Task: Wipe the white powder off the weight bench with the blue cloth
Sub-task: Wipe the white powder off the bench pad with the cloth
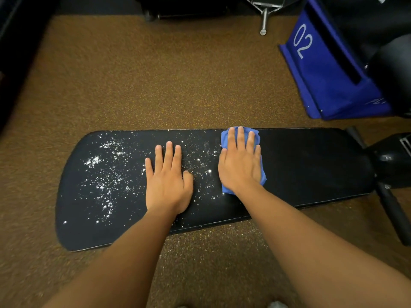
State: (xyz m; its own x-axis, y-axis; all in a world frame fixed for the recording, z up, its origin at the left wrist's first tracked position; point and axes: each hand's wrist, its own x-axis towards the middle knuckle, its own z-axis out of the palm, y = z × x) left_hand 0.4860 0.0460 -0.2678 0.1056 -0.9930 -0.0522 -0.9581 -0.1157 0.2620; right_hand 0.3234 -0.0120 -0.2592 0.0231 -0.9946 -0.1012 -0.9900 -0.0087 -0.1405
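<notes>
The black weight bench (311, 165) lies across the view from left to right. White powder (106, 174) is scattered over its left half and middle; the right part looks dark and clean. My right hand (241, 165) presses flat on the folded blue cloth (225, 138), which lies on the bench just right of the middle, at the edge of the powder. My left hand (168, 181) rests flat on the pad to the left of the cloth, fingers spread, with powder all around it and nothing held.
Speckled brown gym flooring (166, 74) surrounds the bench. A blue stand marked 02 (320, 70) stands at the back right. The bench's black frame and leg (391, 205) stick out at the right. A metal bar end (264, 21) hangs at the top.
</notes>
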